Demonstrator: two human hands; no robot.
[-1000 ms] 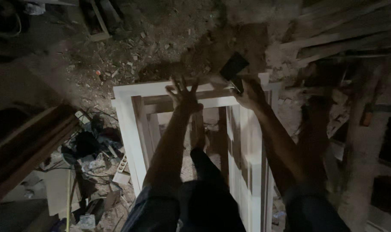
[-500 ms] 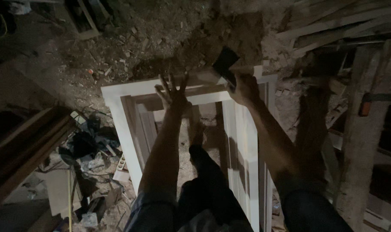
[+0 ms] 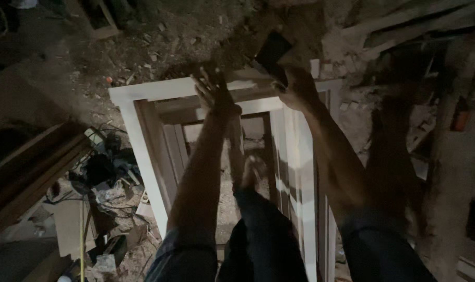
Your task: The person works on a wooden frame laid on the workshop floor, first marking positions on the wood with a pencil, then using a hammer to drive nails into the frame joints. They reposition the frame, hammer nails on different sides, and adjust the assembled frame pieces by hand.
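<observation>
The left hand [image 3: 214,94] lies flat with fingers spread on the top rail of the white rectangular wooden frame [image 3: 143,94], seemingly to hold it steady. The right hand [image 3: 296,86] grips a dark flat block [image 3: 271,52] above the same rail. The frame lies on the dirt floor [image 3: 159,42] (a bare foot [image 3: 252,169] stands inside it) — cables and scrap [image 3: 99,172] crowd its left side.

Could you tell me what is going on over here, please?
A person is bent over a white wooden frame that lies on a dirt floor strewn with debris. The left hand is spread flat on the frame's top rail, while the right hand grips a dark flat block at the frame's upper right corner. One bare foot stands inside the frame opening. Tools and scraps lie to the left.
</observation>
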